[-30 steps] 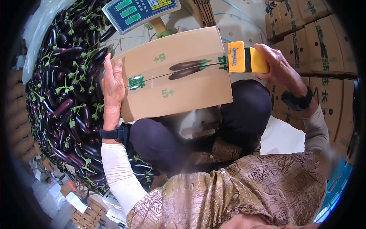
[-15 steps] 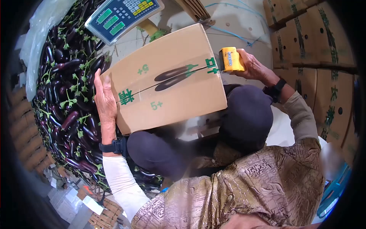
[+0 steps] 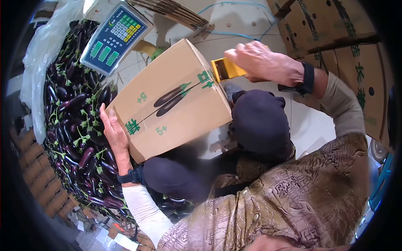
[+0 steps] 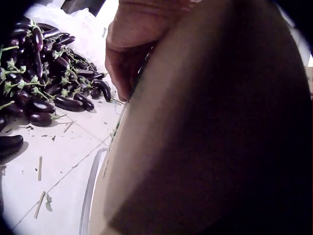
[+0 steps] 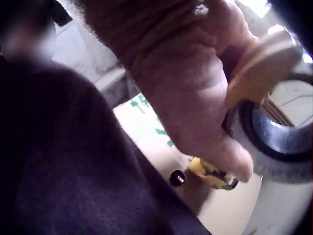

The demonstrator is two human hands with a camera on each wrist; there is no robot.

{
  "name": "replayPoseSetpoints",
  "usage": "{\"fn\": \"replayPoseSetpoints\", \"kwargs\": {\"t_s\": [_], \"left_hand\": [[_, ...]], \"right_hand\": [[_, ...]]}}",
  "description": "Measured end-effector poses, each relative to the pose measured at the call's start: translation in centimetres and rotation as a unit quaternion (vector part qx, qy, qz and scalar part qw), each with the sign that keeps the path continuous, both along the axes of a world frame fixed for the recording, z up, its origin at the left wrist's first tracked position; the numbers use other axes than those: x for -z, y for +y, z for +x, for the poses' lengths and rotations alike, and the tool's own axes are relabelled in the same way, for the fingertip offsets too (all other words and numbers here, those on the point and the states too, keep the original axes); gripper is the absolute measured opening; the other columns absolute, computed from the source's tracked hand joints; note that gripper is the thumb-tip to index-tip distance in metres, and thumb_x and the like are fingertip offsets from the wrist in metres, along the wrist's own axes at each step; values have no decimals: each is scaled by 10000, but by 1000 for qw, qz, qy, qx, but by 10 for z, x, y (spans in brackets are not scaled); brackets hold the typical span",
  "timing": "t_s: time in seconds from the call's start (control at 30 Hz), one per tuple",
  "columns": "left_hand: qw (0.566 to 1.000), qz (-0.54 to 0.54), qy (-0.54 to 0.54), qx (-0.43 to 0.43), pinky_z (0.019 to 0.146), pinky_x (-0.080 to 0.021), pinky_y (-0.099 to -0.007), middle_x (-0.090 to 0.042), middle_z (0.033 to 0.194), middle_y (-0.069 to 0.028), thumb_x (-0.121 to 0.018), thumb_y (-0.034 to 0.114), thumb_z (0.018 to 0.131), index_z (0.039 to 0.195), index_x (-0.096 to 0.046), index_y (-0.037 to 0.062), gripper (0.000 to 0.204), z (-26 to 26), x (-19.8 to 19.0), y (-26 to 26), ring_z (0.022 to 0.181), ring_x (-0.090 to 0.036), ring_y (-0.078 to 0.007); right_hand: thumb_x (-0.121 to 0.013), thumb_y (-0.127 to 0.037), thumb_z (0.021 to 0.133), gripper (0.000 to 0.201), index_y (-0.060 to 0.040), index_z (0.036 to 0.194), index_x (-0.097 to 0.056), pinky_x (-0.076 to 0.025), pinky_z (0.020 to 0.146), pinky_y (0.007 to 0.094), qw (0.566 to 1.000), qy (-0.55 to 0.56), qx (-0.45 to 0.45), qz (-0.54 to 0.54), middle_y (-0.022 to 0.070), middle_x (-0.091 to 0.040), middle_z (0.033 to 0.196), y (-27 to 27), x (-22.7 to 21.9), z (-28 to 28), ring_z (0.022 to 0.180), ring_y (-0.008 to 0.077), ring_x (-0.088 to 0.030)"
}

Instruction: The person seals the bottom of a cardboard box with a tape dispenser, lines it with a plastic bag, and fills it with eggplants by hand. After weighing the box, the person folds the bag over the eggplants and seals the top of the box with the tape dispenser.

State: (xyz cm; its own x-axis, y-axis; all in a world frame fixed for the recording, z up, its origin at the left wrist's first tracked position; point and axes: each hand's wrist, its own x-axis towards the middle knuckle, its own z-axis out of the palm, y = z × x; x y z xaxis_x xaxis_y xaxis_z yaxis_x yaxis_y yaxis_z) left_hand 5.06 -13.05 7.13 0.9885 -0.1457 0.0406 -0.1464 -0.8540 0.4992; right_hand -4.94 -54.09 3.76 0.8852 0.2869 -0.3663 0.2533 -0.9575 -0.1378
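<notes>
Tiled floor | carton: "5+" | left fingers press it | right fingers grip tape dispenser

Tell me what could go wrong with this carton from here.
The tape dispenser, held by the right hand at one end of the carton, could wander off the seam and seal crookedly. The left hand rests beside the seam's other end, so the dispenser might bump it if run that far.
</notes>
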Motion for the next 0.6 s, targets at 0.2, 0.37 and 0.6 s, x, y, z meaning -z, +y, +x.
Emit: {"fn": "replayPoseSetpoints", "kwargs": {"t_s": [0.2, 0.37, 0.6], "left_hand": [[1000, 2, -7, -4, 1020, -408, -393, -537, 1355, -213, -340, 475, 1030, 1461, -355, 105, 568, 1, 2, 2, 1240, -537, -355], [999, -34, -2, -4, 1067, -357, -368, -460, 1437, -188, -353, 473, 1031, 1464, -353, 76, 587, 1, 8, 7, 1292, -478, -298], [999, -52, 11, 3, 1082, -337, -368, -452, 1440, -164, -378, 430, 1037, 1461, -355, 54, 567, 2, 7, 5, 1288, -461, -271]], "right_hand": [[-650, -216, 759, 137, -81, 774, -663, -394, 555, 359, 853, -401, -293, -158, 73, -630, 748, 22, 18, 5, 693, 205, -607], [-725, -220, 686, 256, -36, 853, -658, -491, 690, 403, 998, 29, 31, 50, 153, -649, 922, 5, 140, 23, 863, 276, -642], [-784, -337, 677, 486, -33, 1017, -617, -467, 848, 421, 947, 110, 236, 187, 167, -620, 976, -55, 205, -10, 1019, 342, -587]]}}
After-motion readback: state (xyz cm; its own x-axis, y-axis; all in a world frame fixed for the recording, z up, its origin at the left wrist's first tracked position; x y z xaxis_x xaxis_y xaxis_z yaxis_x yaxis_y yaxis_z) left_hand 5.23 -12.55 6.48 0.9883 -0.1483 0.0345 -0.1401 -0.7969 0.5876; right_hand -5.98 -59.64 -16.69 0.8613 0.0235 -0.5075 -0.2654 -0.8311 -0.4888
